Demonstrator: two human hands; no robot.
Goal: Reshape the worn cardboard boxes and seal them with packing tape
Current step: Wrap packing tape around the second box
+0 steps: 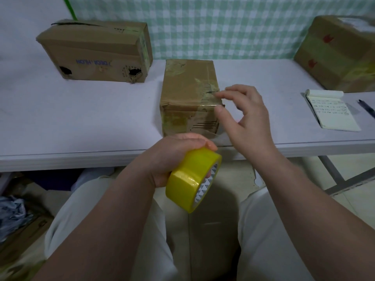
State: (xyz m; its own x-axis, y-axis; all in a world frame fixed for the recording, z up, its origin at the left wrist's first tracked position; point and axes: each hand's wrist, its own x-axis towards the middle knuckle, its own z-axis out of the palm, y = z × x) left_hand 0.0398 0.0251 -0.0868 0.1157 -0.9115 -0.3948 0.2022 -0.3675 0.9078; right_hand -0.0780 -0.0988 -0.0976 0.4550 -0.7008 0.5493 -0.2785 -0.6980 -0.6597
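**A:** Why is the tape roll [188, 179] down at six o'clock, below the desk edge?

**B:** The left hand [172, 159] grips it over the lap, fingers [200, 143] curled round the rim. Held low and close like that, I judge it is kept ready to draw a strip up to the box.

**A:** And the right hand [249, 122]?

**B:** It is at one o'clock from the roll. It holds nothing and its fingers are loosely spread. The index tip touches the top right edge of the middle box [186, 92], and the thumb sits just beside the corner below. It seems to be feeling the wrinkled old tape there, choosing where the seal goes.

**A:** Where does that box sit?

**B:** Centre of the desk [91, 122], near the front edge and within easy reach. A faint sheen by its lower right corner may be loose tape, but I cannot tell.

**A:** And farther out?

**B:** A notepad [332, 112] and pen [366, 108] lie at three o'clock, out of the way. At ten o'clock stands the holed box [95, 51] with its top flap lifted, so it is not yet sealed. At two o'clock is a big box [336, 55], blurred on top.
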